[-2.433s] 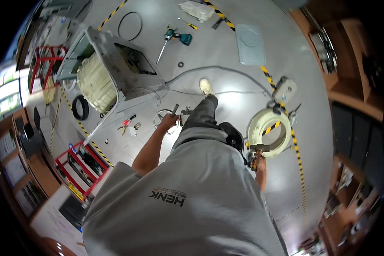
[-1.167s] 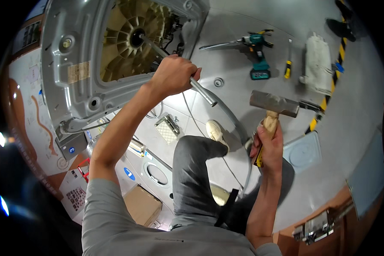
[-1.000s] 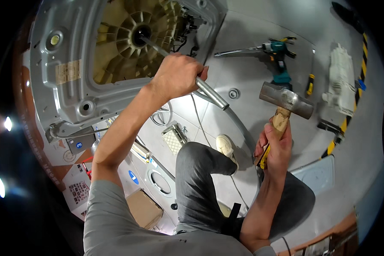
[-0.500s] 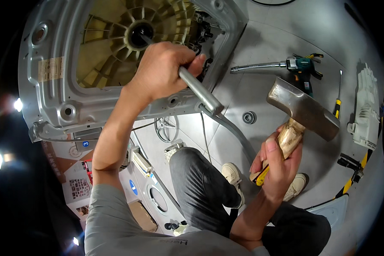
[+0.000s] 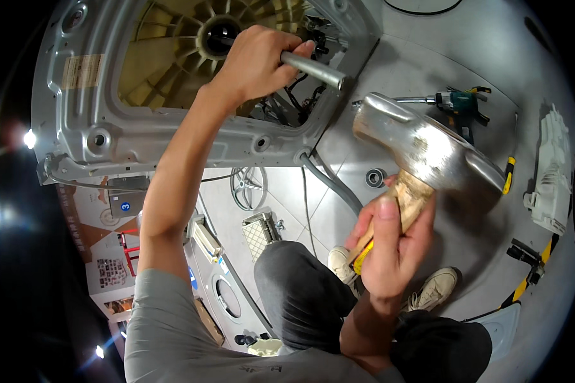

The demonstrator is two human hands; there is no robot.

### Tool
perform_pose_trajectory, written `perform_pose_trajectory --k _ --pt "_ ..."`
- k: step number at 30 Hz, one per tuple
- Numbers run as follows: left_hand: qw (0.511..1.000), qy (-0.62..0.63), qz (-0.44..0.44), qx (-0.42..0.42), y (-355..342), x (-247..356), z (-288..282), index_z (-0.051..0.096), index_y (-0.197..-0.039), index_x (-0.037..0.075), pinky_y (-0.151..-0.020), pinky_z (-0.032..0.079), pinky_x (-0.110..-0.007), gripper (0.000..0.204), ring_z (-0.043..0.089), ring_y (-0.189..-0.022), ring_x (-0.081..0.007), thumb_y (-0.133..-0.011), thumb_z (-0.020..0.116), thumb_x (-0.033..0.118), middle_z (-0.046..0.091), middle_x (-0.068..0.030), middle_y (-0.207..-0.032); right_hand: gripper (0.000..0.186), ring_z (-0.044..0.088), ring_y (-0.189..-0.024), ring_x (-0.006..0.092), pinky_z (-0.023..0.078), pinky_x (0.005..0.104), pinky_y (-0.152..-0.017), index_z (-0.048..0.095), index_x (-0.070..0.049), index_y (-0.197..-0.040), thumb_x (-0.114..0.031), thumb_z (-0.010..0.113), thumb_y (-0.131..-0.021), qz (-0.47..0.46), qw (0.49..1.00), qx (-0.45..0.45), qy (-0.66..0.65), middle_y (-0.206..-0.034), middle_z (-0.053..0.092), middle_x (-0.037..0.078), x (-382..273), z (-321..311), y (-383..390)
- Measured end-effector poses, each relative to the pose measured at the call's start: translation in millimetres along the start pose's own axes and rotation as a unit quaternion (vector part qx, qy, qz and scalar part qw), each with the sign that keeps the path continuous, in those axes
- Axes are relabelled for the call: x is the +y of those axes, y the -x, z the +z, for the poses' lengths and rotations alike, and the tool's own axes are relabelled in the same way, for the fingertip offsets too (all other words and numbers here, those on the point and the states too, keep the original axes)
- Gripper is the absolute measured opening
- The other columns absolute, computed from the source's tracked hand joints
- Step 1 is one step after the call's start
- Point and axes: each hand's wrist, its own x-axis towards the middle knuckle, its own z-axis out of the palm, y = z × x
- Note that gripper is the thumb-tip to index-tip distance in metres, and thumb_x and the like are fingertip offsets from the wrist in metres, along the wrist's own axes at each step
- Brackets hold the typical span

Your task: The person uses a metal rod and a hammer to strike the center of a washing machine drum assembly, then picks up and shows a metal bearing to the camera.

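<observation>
My left hand [image 5: 257,64] is closed round a grey metal rod [image 5: 316,70], whose near end juts out to the right of my fist. The rod's far end reaches into the dark round hub [image 5: 220,39] at the centre of the ribbed yellowish plastic drum [image 5: 166,60]. Gripped by its wooden handle, a heavy steel-headed hammer [image 5: 425,143] is in my right hand [image 5: 393,246]. The hammer head is apart from the rod, below and to the right of its free end. My left fist hides the middle of the rod.
The grey metal cabinet frame [image 5: 191,143] surrounds the drum. A green power tool [image 5: 459,102], a bearing ring [image 5: 375,177], a screwdriver [image 5: 510,173] and a white plastic part [image 5: 551,172] lie on the floor to the right. A spoked pulley wheel [image 5: 248,189] lies below the frame, near a grey hose [image 5: 332,182].
The hammer has moved left and slightly up, nearer the rod's end. My left hand and the rod appear higher and further right, the rod lying flatter. The frame has shifted slightly in view.
</observation>
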Motion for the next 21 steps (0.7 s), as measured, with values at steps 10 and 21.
perform_pose_trajectory --k 10,21 --pt "0.999 -0.037 -0.026 0.0 -2.3 0.3 9.5 0.065 -0.071 0.004 -0.058 0.041 -0.045 0.022 0.053 -0.061 -0.0378 -0.08 0.057 0.023 0.053 -0.0179 -0.057 0.018 0.042 -0.041 0.0077 0.039 0.0219 -0.038 0.044 -0.004 -0.097 -0.02 0.05 -0.093 -0.009 0.999 0.023 -0.03 -0.056 0.044 0.002 12.3 7.1 -6.4" --pt "0.998 -0.059 -0.026 -0.023 3.1 -1.0 10.5 0.067 -0.073 0.005 -0.06 0.044 -0.045 0.021 0.055 -0.061 -0.0376 -0.078 0.058 0.023 0.056 -0.0181 -0.058 0.016 0.045 -0.043 0.0066 0.038 0.0211 -0.038 0.043 -0.004 -0.098 -0.016 0.053 -0.092 -0.001 0.994 0.105 -0.008 -0.058 0.047 0.0 3.1 4.2 -3.0"
